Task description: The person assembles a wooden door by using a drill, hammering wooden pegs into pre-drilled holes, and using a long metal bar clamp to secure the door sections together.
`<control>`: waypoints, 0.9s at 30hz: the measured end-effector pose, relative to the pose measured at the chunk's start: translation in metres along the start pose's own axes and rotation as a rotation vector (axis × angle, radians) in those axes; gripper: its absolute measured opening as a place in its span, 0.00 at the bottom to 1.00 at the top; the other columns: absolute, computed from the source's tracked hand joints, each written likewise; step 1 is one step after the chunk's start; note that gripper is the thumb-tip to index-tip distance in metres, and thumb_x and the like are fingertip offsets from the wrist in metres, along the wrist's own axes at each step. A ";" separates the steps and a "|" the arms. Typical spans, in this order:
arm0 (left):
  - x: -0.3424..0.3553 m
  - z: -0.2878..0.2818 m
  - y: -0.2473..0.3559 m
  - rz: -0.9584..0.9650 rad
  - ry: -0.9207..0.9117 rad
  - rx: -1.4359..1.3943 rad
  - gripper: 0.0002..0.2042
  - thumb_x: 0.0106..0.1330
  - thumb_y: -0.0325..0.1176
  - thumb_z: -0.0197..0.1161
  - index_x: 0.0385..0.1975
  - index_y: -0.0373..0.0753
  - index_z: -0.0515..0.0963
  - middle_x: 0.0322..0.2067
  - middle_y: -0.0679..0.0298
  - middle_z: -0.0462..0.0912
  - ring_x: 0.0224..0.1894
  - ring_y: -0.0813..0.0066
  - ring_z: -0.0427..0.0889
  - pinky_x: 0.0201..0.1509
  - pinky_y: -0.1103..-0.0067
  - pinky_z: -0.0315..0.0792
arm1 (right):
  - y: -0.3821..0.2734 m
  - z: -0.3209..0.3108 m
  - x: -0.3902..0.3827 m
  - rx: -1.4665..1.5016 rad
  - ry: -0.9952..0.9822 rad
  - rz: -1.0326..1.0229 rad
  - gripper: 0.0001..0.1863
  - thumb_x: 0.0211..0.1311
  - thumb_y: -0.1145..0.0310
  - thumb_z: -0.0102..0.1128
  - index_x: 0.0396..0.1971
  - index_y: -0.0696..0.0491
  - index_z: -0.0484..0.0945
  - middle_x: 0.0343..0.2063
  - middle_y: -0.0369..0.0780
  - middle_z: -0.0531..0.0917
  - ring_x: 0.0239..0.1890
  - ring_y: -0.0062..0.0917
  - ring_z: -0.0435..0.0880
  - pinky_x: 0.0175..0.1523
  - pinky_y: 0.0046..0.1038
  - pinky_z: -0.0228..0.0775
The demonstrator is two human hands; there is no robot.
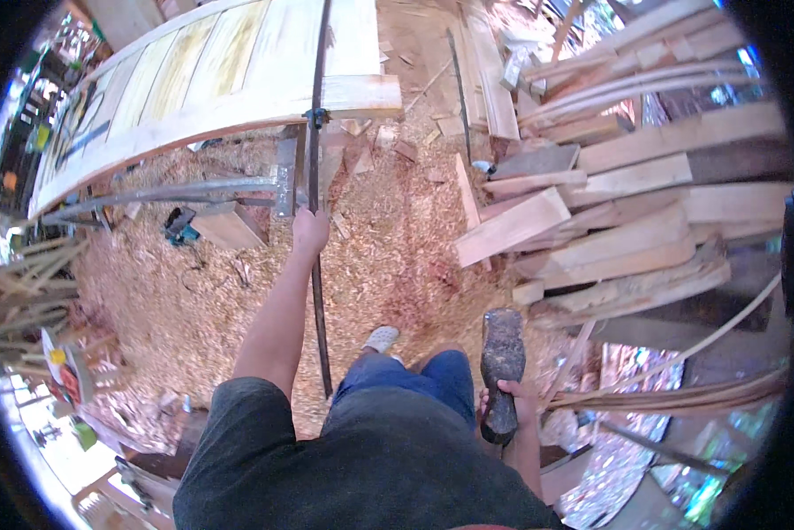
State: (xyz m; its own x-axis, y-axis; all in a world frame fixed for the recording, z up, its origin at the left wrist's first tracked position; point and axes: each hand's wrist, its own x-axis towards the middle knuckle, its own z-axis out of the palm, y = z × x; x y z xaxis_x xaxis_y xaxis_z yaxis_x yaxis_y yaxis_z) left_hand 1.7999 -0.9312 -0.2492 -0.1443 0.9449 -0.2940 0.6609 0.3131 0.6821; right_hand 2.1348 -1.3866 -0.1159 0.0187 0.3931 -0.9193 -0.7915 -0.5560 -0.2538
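My left hand [310, 231] reaches forward with its fingers closed round a long dark bar clamp [321, 318]. The bar crosses a pale wooden panel [277, 44] made of several boards, and a small dark jaw [317, 116] on it sits at the panel's near edge. Low at my right side, my right hand [520, 399] is wrapped about a heavy hammer [503, 344] close to its worn, dark metal head. Most of the hammer's handle is hidden behind the head and my hand.
Shavings [388, 256] and offcuts cover the ground. Stacked planks [618, 238] fill the right side, with thin bent strips [680, 397] nearer me. A grey metal bar [167, 193] runs under the panel's near edge; beside it are a teal power tool [180, 228] and a wooden block [229, 225].
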 end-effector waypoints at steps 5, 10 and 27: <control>-0.010 -0.002 0.017 -0.013 0.031 0.029 0.20 0.68 0.41 0.56 0.47 0.27 0.76 0.42 0.35 0.83 0.49 0.37 0.82 0.55 0.56 0.75 | -0.097 0.008 0.039 -0.109 -0.019 -0.005 0.20 0.60 0.57 0.62 0.37 0.62 0.77 0.29 0.48 0.84 0.28 0.40 0.85 0.37 0.40 0.82; -0.013 -0.011 0.019 -0.062 -0.020 0.137 0.21 0.66 0.45 0.59 0.47 0.32 0.77 0.37 0.38 0.84 0.44 0.38 0.83 0.50 0.55 0.75 | -0.205 0.023 0.112 -0.116 -0.118 -0.037 0.18 0.59 0.59 0.61 0.37 0.61 0.76 0.29 0.48 0.84 0.29 0.40 0.85 0.37 0.41 0.81; 0.148 -0.028 0.173 0.088 0.638 0.071 0.21 0.70 0.44 0.60 0.53 0.33 0.74 0.46 0.52 0.77 0.48 0.54 0.76 0.55 0.63 0.69 | -0.553 0.250 0.308 -0.378 -0.198 0.158 0.20 0.58 0.58 0.58 0.36 0.63 0.77 0.26 0.47 0.84 0.27 0.38 0.85 0.36 0.39 0.81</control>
State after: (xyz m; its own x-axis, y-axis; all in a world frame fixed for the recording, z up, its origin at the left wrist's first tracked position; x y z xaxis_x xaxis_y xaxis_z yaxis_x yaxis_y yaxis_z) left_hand 1.8720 -0.7349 -0.1560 -0.4824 0.8448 0.2318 0.7343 0.2456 0.6329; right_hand 2.4255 -0.7746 -0.1831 -0.2307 0.3935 -0.8899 -0.4956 -0.8346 -0.2405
